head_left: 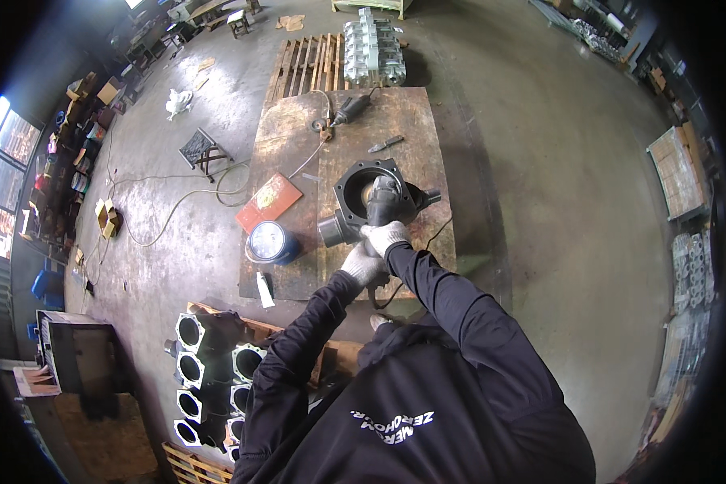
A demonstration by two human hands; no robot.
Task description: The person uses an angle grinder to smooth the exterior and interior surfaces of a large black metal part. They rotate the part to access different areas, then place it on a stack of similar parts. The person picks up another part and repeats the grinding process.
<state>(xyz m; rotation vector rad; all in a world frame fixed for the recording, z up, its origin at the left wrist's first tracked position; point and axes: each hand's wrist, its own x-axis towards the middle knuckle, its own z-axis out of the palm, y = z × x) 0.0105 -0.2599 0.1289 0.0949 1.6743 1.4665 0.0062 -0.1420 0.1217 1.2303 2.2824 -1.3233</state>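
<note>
Both my hands wear pale knitted gloves and wrap around a dark corded grinder (385, 208). My right hand (385, 235) grips its body farther forward, while my left hand (363, 264) is closed on the rear part, nearer to me. The grinder's head reaches into the round opening of a black cast metal housing (348, 194) with a bolted-style flange and side stubs. What the tool touches inside is hidden by its head. A black cord loops off beside the tool's rear end. The housing rests on a worn wooden tabletop (315, 266).
A second power tool (349, 110) and a small knife-like tool (385, 145) lie beyond the housing. At left are a red sheet (269, 202), a blue-sided can (268, 242) and a white tube (264, 289). Several black housings (190, 367) stand lower left; a hose (173, 202) crosses the floor.
</note>
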